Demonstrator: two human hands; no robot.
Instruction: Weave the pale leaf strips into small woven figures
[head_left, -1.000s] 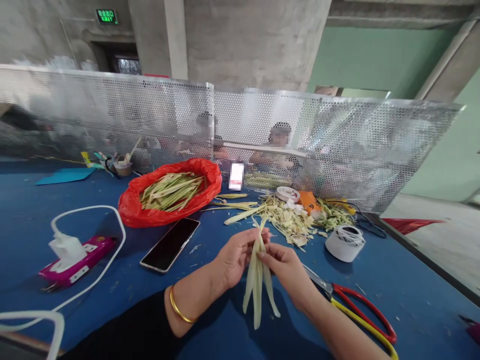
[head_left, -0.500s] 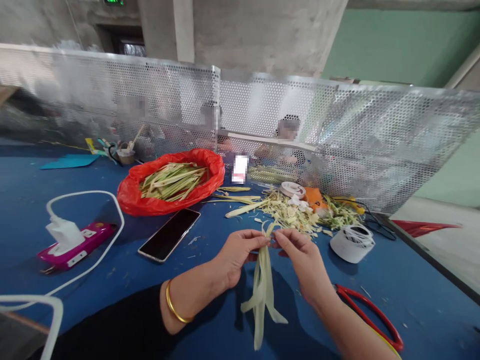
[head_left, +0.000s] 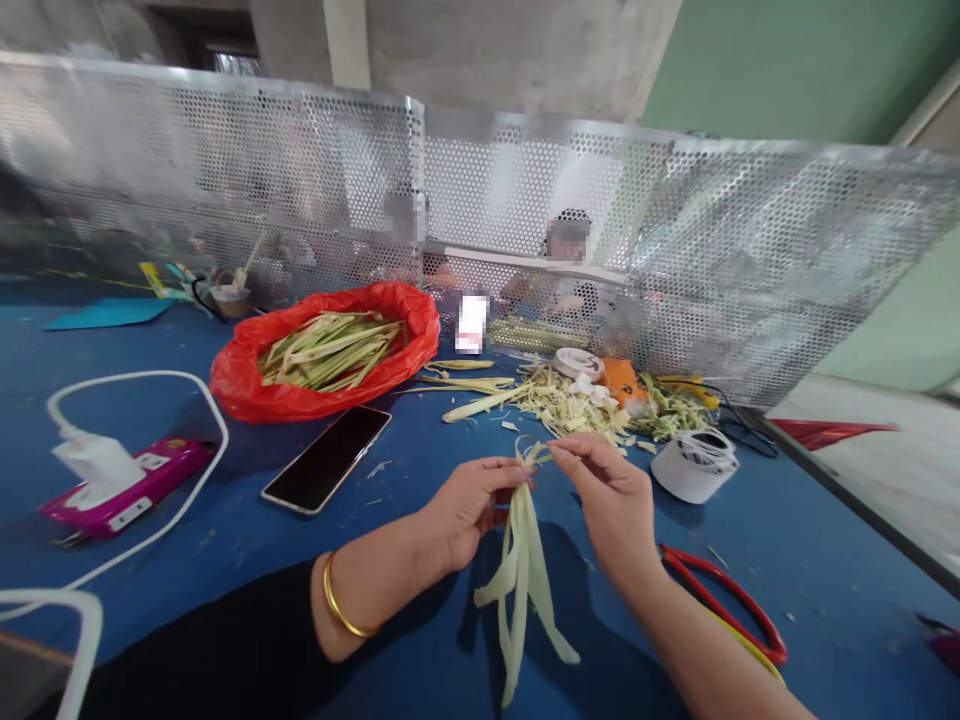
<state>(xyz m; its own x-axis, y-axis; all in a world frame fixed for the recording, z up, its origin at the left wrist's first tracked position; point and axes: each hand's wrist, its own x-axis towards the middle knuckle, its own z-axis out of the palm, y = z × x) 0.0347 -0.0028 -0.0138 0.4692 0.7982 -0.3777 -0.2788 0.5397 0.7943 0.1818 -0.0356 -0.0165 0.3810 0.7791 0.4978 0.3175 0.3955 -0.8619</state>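
Observation:
My left hand [head_left: 469, 505] pinches the top of a bundle of pale green leaf strips [head_left: 526, 570], whose long ends hang down above the blue table [head_left: 420, 640]. Thin curled ends stick up over my left fingertips. My right hand [head_left: 607, 490] is closed in a pinch on one of these thin ends, just right of the bundle's top. Beyond both hands lies a heap of pale shavings and scraps [head_left: 570, 405], with a few longer leaf strips [head_left: 480, 402] at its left.
A red plastic bag [head_left: 322, 350] of leaf strips stands back left, a phone [head_left: 328, 460] before it. Left is a purple power strip [head_left: 127, 490] with a white plug. Right are a white roll [head_left: 695, 465] and red-handled shears [head_left: 727, 595]. A perforated metal screen [head_left: 525, 190] runs behind.
My right hand has moved slightly away from my left, drawing a thin strip end out to the right. The hanging strips have swung a little, and the whole view has shifted somewhat.

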